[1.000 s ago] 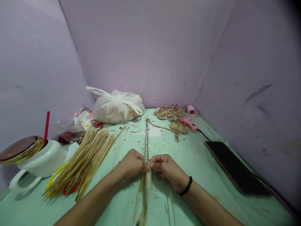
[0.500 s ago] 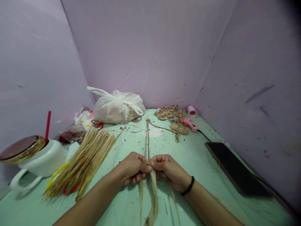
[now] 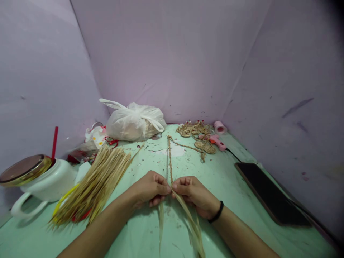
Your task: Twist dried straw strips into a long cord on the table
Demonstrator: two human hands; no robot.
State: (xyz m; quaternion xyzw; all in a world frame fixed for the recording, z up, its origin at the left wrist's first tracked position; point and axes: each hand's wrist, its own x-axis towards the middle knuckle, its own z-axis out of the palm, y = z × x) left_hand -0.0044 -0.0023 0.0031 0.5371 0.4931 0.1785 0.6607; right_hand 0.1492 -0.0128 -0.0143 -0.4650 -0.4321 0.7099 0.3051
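A thin braid of dried plant fibre (image 3: 170, 161) runs down the middle of the green table to my fingertips. My left hand (image 3: 154, 189) pinches a pale loose strand (image 3: 161, 222) that hangs below it. Close beside it, my right hand (image 3: 192, 193), with a black band at the wrist, is closed on the braid's lower end, where wider pale strands (image 3: 189, 215) trail down to the right. To the left lies a bundle of dried fibre strips (image 3: 99, 182). The exact crossing of strands between the thumbs is partly hidden by the fingers.
On the left are a white cup (image 3: 60, 181) with a red straw and a lid. A tied white plastic bag (image 3: 135, 122) rests at the back. Coiled fibre pieces (image 3: 193, 129), a pink glue gun (image 3: 217, 141), a pink roll (image 3: 219, 127) and a black phone (image 3: 268, 191) lie right.
The wide hanging strands have swung from the middle to the right, under my right hand. My left hand has shifted slightly left, and the braid's lower end leans a little right.
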